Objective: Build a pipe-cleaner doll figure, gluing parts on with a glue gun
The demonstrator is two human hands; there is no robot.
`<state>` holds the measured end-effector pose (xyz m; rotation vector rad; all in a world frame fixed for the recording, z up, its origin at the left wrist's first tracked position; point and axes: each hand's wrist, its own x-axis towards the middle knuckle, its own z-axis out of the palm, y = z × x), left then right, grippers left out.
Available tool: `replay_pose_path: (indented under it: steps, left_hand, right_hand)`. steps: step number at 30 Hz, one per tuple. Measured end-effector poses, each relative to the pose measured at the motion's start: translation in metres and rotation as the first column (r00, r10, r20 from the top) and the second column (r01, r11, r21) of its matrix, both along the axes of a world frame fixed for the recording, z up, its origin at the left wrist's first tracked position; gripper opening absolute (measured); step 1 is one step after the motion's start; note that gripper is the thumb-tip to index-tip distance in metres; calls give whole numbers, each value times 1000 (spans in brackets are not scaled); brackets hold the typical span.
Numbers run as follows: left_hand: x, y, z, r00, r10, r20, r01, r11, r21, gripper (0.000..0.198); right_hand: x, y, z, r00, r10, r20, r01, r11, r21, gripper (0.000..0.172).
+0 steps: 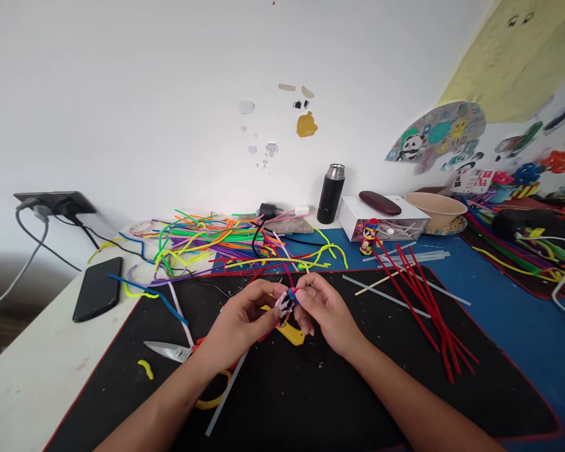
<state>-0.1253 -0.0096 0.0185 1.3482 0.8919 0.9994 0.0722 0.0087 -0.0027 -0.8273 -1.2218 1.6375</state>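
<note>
Above the black mat (311,402), both hands meet on a small pipe-cleaner figure (286,302) in pink, black and blue. My left hand (240,320) pinches its pale pink lower part between thumb and fingers. With thumb and forefinger, my right hand (327,314) grips the blue and magenta top, where a red stem (289,276) sticks up. A yellow-handled tool (292,334) lies just beneath the hands. Scissors (169,350) rest partly hidden under my left forearm, beside a translucent glue stick (226,395).
A heap of coloured pipe cleaners (216,242) covers the back. Red pipe cleaners (433,320) and more glue sticks lie right. A finished-looking figure (369,236) stands by a white box (390,220), near a black flask (331,194). A phone (98,289) lies left.
</note>
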Motion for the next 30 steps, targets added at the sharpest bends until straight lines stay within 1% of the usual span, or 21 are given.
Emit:
replay_pose_path:
  steps: [4,8,12,15,20,26,30]
  left_hand:
    - [-2,5,-1,990,39,136,-17,987,-162,33]
    - [-4,8,-3,964,135,227,-77,966,-246,36]
    - [-6,11,-1,915,258,310,-153,933,-325,38]
    - [-8,14,1,866,336,370,-191,907,-377,39]
    - [-10,20,2,806,390,445,-204,889,-409,40]
    - [-14,23,1,738,421,527,-202,883,-423,35]
    - [-17,26,-1,712,433,553,-200,880,-431,33]
  right_hand:
    - [2,1,1,1000,-27,0,27,999,21,41]
    - [4,3,5,995,-94,41,94,996,12,39]
    - [6,6,9,985,-158,64,159,987,-9,34]
    - [5,8,13,983,-174,59,175,984,-12,31]
    - [-4,16,19,987,-152,58,151,988,15,29]
    - [-26,34,28,989,-139,50,137,990,41,28]
    - [-40,49,33,983,-174,53,169,981,93,34]
